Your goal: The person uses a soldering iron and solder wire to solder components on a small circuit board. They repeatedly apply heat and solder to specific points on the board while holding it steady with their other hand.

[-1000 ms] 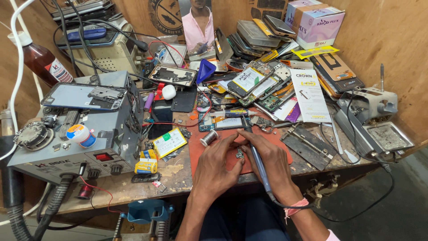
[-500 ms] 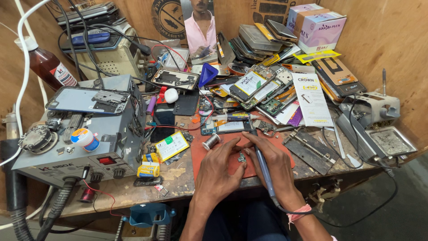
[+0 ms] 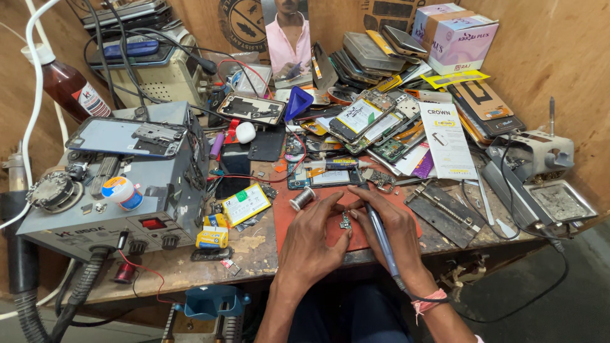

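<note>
Down at the front edge of the counter (image 3: 159,270), both hands meet over a red work mat (image 3: 330,222). The left hand (image 3: 312,238) has its fingers (image 3: 344,236) pinched narrow on a small circuit part (image 3: 345,222), pressing it to the mat. The right hand (image 3: 389,230) is wrapped around a blue-grey soldering iron (image 3: 380,236), held like a pen, with its tip just beside the part and its cable running off past the wrist. A small spool of solder wire (image 3: 302,199) lies on the mat near the left hand's fingertips. Just behind the mat an opened phone (image 3: 327,177) lies flat. Toward the left edge sits a grey rework station (image 3: 114,190) with a roll of tape (image 3: 122,192) on its top and a phone frame (image 3: 130,136) laid across it. A yellow battery (image 3: 244,204) lies between the station and the mat. At the right edge stands a metal iron stand (image 3: 540,168), and toward the back a heap of phone parts (image 3: 381,114) spreads under a pink box (image 3: 454,35).
</note>
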